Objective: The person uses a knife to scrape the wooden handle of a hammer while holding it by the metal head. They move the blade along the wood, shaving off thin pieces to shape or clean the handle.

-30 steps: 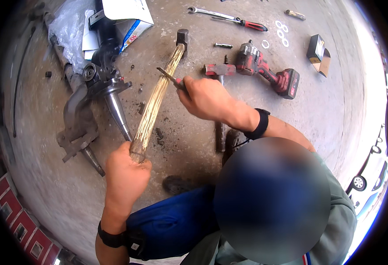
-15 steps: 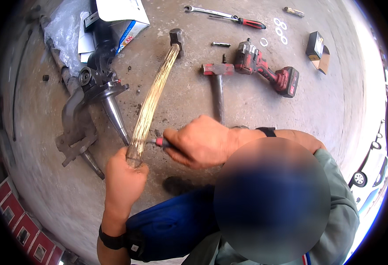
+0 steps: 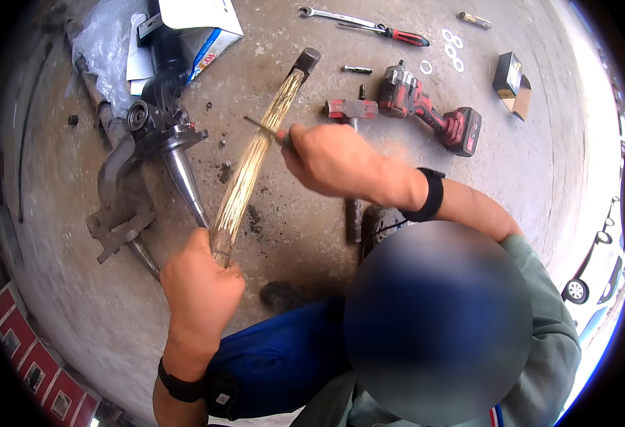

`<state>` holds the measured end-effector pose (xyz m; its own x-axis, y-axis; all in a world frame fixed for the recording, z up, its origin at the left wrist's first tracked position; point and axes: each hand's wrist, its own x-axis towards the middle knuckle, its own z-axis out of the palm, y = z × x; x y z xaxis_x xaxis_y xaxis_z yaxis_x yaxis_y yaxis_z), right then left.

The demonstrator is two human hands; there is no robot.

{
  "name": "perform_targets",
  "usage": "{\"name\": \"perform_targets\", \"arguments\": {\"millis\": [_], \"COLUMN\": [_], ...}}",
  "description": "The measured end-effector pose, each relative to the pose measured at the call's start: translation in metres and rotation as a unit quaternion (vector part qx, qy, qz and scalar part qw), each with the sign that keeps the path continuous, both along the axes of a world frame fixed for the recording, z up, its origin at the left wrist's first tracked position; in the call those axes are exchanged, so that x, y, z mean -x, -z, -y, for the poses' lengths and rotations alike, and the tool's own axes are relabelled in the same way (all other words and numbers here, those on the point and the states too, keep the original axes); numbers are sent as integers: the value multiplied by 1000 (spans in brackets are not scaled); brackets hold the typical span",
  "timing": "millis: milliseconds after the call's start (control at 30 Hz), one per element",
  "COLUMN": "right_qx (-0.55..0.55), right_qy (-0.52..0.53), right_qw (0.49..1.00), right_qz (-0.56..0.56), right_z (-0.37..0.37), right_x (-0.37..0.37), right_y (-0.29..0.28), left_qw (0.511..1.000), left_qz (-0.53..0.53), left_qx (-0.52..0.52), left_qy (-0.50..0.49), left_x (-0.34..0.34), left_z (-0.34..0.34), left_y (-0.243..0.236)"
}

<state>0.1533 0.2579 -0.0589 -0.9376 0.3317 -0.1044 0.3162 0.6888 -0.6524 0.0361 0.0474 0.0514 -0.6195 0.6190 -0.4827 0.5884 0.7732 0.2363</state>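
My left hand [image 3: 202,295] is wrapped round the lower end of a hammer [image 3: 245,178]. Its wooden handle slants up and to the right, the surface streaked with pale, rough wood, and ends in a dark steel head. Higher up, my right hand [image 3: 341,164] is closed on a screwdriver [image 3: 264,128], whose thin shaft lies across the upper part of the handle; most of its grip is hidden in my fingers. Whether the shaft touches the wood I cannot tell. Left of the hammer lies a dark metal steering knuckle [image 3: 163,142] with a bright tapered spindle.
A red-headed sledgehammer [image 3: 352,109] and a red cordless impact wrench [image 3: 426,110] lie on the concrete to the right. Beyond are a spanner [image 3: 334,16], a red-handled screwdriver [image 3: 406,37], white rings [image 3: 453,51] and a small open box [image 3: 512,82]. Plastic wrap [image 3: 106,53] lies far left.
My right hand has moved up and slightly right with the screwdriver, from the hammer handle's lower end to its upper part. The hammer's head has swung right and turned.
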Motion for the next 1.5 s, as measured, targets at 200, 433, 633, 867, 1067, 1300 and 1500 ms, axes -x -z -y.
{"name": "perform_targets", "arguments": {"millis": [200, 433, 633, 867, 1067, 1300, 1500], "right_qx": [30, 69, 19, 59, 83, 32, 89], "right_qy": [-72, -143, 46, 4, -125, 32, -88], "right_qw": [997, 987, 999, 996, 988, 999, 992], "right_qz": [-4, -4, -13, 62, -24, 26, -25], "right_z": [12, 38, -2, -1, 49, 7, 34], "right_x": [-2, -29, -12, -23, -36, -33, -41], "right_y": [-29, -49, 3, -16, -46, -16, -51], "left_qw": [999, 994, 993, 990, 988, 991, 995], "left_qz": [-35, -87, -91, -100, -117, -94, -69], "left_qx": [15, 34, 14, 10, 44, -20, -15], "left_qy": [7, 60, 79, 98, 93, 90, 70], "left_x": [-2, -6, -11, -16, -23, -27, -28], "left_z": [7, 8, -2, 0, 4, -8, -4], "left_y": [0, 5, 0, 1, 1, -7, -9]}}
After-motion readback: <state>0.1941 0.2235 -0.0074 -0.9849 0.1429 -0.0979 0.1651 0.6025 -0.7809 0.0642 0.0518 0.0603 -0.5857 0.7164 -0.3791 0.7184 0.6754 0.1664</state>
